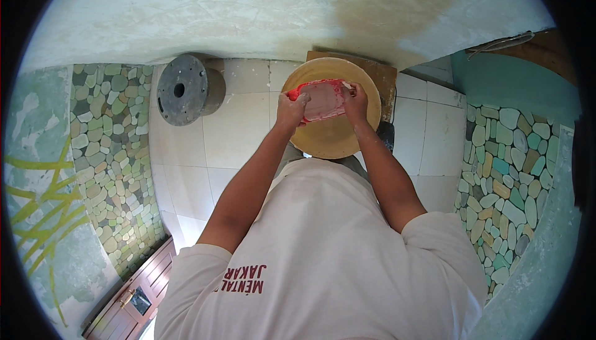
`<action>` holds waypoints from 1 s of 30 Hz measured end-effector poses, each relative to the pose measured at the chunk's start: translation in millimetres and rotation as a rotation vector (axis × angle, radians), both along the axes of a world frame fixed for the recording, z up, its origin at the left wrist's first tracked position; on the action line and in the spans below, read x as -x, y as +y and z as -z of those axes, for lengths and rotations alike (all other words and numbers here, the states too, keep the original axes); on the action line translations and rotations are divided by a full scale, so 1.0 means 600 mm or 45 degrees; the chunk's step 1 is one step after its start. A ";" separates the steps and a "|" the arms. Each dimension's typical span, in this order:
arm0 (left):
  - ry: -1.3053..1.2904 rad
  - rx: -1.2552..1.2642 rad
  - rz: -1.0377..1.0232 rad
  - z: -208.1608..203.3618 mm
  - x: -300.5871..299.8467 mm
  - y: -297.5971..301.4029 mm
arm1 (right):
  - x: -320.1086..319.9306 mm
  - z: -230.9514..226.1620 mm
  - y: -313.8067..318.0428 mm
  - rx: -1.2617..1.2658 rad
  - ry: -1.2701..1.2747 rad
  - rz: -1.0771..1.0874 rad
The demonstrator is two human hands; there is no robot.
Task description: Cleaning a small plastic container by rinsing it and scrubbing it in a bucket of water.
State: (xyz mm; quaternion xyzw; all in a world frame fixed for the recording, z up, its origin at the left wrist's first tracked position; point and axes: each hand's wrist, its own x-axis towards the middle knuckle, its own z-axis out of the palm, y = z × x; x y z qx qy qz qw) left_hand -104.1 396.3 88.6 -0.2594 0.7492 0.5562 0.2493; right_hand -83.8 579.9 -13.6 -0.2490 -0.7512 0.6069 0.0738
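Between my two hands is a red rectangular plastic tray [325,100], its inner face coated with a pale pinkish-grey film. My left hand [292,109] closes round the tray's left end, with the thumb over the rim. The opposite end is gripped by my right hand [356,100], which also has a small pale bit near its fingers that I cannot make out. Below the tray stands a wide round tan basin [329,146]. Its upper part is partly hidden by the tray and my hands.
A brown board [386,82] lies behind and right of the basin, against the stained wall [279,17]. At the basin's right is a dark object [386,135]. A grey spool-like drum [180,90] stands left on the pale tiled floor [248,119]. Pebble-covered strips [112,154] flank both sides.
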 end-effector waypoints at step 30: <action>-0.322 -0.166 -0.210 -0.023 -0.050 -0.043 | -0.019 0.175 -0.008 -0.470 -1.206 -0.484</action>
